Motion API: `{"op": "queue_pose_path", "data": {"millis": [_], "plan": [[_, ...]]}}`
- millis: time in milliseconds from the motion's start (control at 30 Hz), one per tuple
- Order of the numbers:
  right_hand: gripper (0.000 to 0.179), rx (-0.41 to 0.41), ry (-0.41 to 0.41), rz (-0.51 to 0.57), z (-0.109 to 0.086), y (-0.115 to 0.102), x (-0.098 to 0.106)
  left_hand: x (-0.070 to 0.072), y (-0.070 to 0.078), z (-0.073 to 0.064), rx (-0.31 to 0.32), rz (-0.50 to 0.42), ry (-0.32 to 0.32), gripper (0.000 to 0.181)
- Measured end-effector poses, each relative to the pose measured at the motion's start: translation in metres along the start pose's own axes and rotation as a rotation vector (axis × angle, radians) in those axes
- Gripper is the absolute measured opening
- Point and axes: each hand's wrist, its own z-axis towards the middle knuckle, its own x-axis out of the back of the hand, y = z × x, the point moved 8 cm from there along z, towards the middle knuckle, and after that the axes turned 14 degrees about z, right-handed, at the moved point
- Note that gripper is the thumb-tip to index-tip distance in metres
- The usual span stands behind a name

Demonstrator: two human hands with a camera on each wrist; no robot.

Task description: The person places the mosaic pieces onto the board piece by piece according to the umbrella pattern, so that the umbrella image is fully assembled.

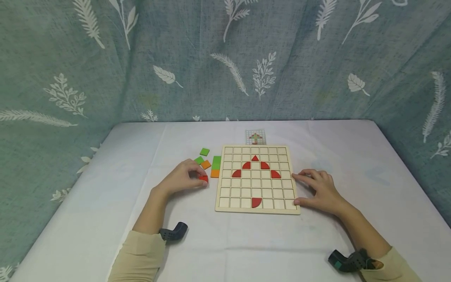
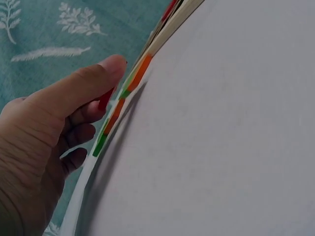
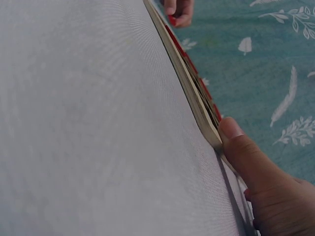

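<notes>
My left hand [image 1: 181, 176] pinches a small red tile [image 1: 203, 178] between thumb and fingers, left of the wooden grid board [image 1: 258, 212]. In the left wrist view the red tile [image 2: 105, 100] shows edge-on under the thumb. Several red pieces sit in the board's cells: a triangle [image 1: 255, 158] at the top, rounded pieces stepping down both sides, and a quarter-circle [image 1: 256, 202] near the bottom. My right hand [image 1: 320, 192] touches the board's right edge with thumb and fingertips spread. The right wrist view shows that thumb [image 3: 246, 152] against the board's corner.
Loose green [image 1: 204, 151] and orange tiles [image 1: 206, 165] lie beyond my left hand. Against the board's left edge are a green piece [image 1: 216, 162] and an orange tile [image 1: 215, 173]. A small pattern card [image 1: 255, 135] lies behind the board on the white-covered table [image 1: 264, 250].
</notes>
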Motion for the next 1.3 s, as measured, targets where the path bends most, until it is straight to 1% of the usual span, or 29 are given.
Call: {"op": "queue_pose_path", "data": {"millis": [133, 233, 433, 533, 567, 667, 800, 933, 1133, 1300], "plan": [[0.076, 0.006, 0.002, 0.005, 0.0, -0.001, 0.001, 0.0, 0.012, 0.002, -0.06, 0.009, 0.0, 0.02], [0.075, 0.002, -0.001, 0.006, 0.0, -0.001, 0.0, 0.0, 0.02, 0.003, -0.08, 0.012, -0.005, 0.021], [0.076, -0.006, -0.004, 0.007, 0.0, 0.0, 0.0, -0.003, 0.027, 0.003, -0.049, -0.001, -0.025, 0.022], [0.076, -0.005, -0.003, 0.005, 0.0, 0.001, -0.001, -0.004, 0.03, 0.004, -0.05, -0.013, -0.024, 0.022], [0.076, -0.003, -0.004, 0.004, 0.0, 0.001, -0.001, -0.004, 0.033, 0.004, -0.059, -0.017, -0.021, 0.022], [0.076, 0.005, -0.002, 0.002, 0.0, 0.001, -0.001, -0.005, 0.043, 0.005, -0.119, -0.027, -0.016, 0.022], [0.075, 0.016, 0.0, 0.006, 0.0, 0.002, -0.001, -0.01, 0.054, 0.007, -0.181, -0.031, -0.014, 0.021], [0.075, 0.016, -0.002, 0.013, 0.0, 0.002, 0.0, -0.015, 0.061, 0.009, -0.213, -0.019, -0.01, 0.021], [0.076, 0.01, -0.001, 0.003, 0.0, 0.002, -0.001, -0.023, 0.077, 0.011, -0.276, -0.009, -0.018, 0.022], [0.076, 0.02, 0.0, 0.001, 0.0, 0.002, -0.001, -0.027, 0.091, 0.012, -0.324, 0.007, 0.002, 0.02]]}}
